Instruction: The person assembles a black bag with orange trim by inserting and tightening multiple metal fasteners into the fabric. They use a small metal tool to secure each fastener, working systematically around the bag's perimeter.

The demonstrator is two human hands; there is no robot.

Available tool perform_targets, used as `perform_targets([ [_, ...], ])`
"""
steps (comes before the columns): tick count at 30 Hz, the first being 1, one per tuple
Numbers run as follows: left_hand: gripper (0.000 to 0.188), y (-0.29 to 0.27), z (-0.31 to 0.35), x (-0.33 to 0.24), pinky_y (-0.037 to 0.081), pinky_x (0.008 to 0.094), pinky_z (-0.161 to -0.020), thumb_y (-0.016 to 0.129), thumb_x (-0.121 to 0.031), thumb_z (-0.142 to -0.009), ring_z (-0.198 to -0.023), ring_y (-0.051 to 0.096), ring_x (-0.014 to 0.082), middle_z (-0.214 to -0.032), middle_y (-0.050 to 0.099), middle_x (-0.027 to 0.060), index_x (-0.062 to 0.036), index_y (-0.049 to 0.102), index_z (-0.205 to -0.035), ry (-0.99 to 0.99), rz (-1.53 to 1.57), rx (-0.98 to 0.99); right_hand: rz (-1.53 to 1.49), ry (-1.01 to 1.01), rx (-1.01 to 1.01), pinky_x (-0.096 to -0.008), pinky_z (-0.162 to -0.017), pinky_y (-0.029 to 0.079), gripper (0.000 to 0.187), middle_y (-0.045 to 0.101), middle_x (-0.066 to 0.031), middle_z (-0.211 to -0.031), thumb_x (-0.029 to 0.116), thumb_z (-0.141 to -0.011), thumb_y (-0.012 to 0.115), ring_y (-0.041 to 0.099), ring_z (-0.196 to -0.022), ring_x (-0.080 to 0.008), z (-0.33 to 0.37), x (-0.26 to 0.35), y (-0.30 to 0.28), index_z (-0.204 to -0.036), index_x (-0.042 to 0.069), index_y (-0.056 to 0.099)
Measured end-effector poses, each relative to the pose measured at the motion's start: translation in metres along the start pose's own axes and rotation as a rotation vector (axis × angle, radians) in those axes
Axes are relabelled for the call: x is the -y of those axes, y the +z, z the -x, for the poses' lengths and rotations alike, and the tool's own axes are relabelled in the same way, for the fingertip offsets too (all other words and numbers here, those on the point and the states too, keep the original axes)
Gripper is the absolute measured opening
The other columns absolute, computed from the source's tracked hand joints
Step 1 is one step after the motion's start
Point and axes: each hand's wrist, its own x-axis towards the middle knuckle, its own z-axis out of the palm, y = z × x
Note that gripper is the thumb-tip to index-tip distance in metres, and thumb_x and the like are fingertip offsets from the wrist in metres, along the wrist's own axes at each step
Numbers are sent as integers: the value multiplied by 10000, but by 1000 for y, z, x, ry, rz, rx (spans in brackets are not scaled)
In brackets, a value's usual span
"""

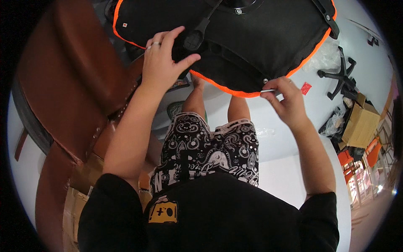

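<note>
A black seat cushion (252,50) with orange edging faces me with its underside up. It looks like part of an office chair. A black lever with a round paddle end (194,40) lies across it. My left hand (161,59) is beside the paddle, thumb and forefinger apart, holding nothing. At the near right edge of the cushion, my right hand (287,101) pinches a thin, pale, rod-like piece (268,90). Its exact kind cannot be made out. Close by that piece is a small silvery bolt head (265,80) on the black fabric.
A large brown leather chair (71,84) stands close on my left, with cardboard (77,206) below it. On the white floor to the right are a black five-star chair base (342,73), a small red packet (306,88), clear plastic wrap (323,59) and an open cardboard box (361,126).
</note>
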Motion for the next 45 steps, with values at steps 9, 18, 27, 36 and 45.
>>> perform_targets([
  [9, 592, -21, 34, 86, 343, 466, -1037, 668, -363, -881, -1181, 502, 356, -1272, 539, 188, -25, 496, -1336, -220, -169, -532, -161, -13, -111, -339, -664, 518, 148, 637, -116, -834, 126, -868, 687, 652, -757, -271, -20, 47, 43, -940, 30, 599],
  [18, 562, 17, 119, 95, 377, 373, -1037, 354, -360, -1043, -1270, 478, 318, -1394, 478, 232, 14, 352, -1462, -909, 556, -372, -68, -190, -229, -367, -762, 519, 459, 660, -118, -933, 141, -823, 688, 659, -848, -256, -152, 108, 24, -1255, 94, 538],
  [27, 526, 5, 113, 75, 318, 376, -1103, 476, -348, -1016, -1300, 447, 320, -1411, 460, 209, -16, 423, -1422, -892, 1134, -752, 835, -367, -78, -391, -875, 512, 480, 715, -136, -1042, 442, -804, 721, 673, -1013, -308, -337, 101, 30, -1151, 112, 675],
  [36, 574, 22, 117, 50, 426, 353, -978, 701, -372, -879, -1162, 519, 246, -1216, 575, 91, -35, 495, -1295, -1080, 1659, -946, 836, -310, -24, -347, -848, 495, 383, 724, -76, -1018, 455, -868, 657, 677, -963, -248, -351, 127, -2, -1075, 134, 693],
  [45, 482, 41, 146, 51, 361, 423, -1006, 552, -481, -939, -1146, 530, 196, -1257, 605, 11, -183, 515, -1316, -731, 2415, -653, 150, -287, -417, -250, -679, 433, 251, 584, -14, -785, 252, -951, 639, 525, -721, -98, -198, 166, 38, -995, 5, 632],
])
